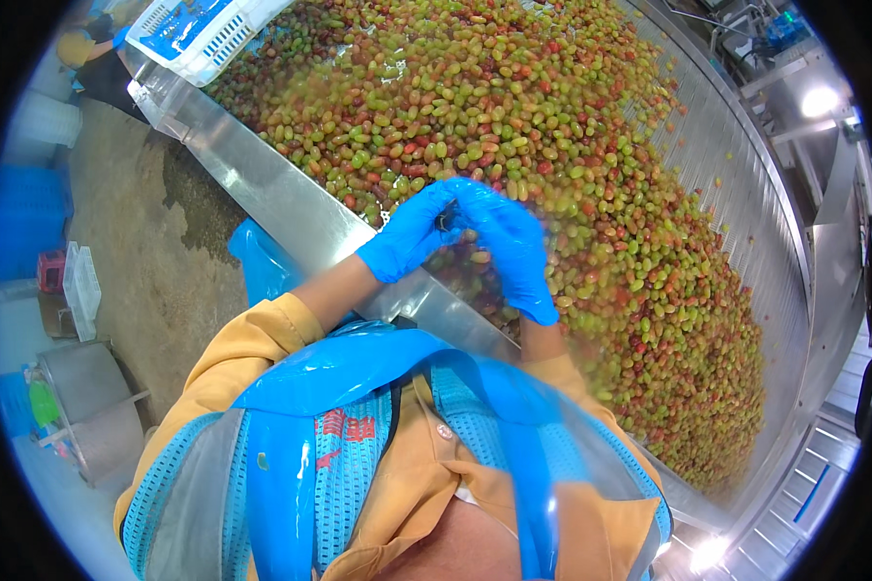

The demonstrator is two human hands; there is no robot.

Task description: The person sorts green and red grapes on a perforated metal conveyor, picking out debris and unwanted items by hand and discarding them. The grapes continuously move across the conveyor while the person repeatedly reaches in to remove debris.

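A broad layer of loose green and red grapes (552, 123) covers the perforated surface before me. Both my hands wear blue gloves and meet above its near edge. My left hand (414, 231) curls its fingers around a small dark thing (447, 216), too blurred to name. My right hand (505, 236) arches over from the other side, its fingertips touching the left ones. What its fingers hold, if anything, is hidden behind the glove.
The metal rim (276, 185) of the sorting table runs diagonally below my forearms. A white plastic crate (218, 43) rests at its upper left end. Ribbed metal (727, 181) borders the grapes at right. Another person's arm (102, 49) shows at the far upper left, away from my hands.
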